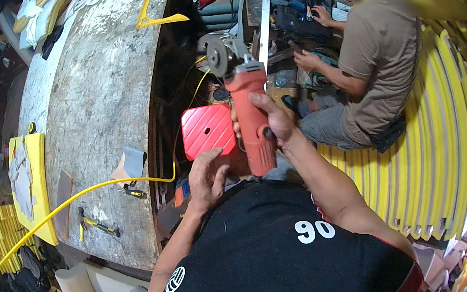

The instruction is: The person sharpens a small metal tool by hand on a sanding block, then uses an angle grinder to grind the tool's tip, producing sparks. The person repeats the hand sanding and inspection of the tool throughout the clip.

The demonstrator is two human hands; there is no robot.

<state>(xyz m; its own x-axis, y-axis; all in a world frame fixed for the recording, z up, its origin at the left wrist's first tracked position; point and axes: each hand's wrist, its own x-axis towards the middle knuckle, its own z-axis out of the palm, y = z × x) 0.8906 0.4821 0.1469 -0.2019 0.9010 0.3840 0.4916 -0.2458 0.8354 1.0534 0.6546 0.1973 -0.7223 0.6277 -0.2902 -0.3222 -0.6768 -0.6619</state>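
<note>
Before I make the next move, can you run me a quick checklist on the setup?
1. Right hand secure on the red angle grinder: ok, its grip wraps the body.
2. Left hand away from the disc: ok, it is open, beside the red stool in view.
3. Hands protected: not ok, both bare.
4. Co-worker well clear: not ok, apparently close by, ahead and to the right.
5. Disc stopped: cannot tell from a still.
6. Grinder's switch off: cannot tell.

The right hand point(278, 122) grips a red angle grinder point(250, 119); the loosely open left hand point(205, 178) is near a red stool point(203, 126).
</note>
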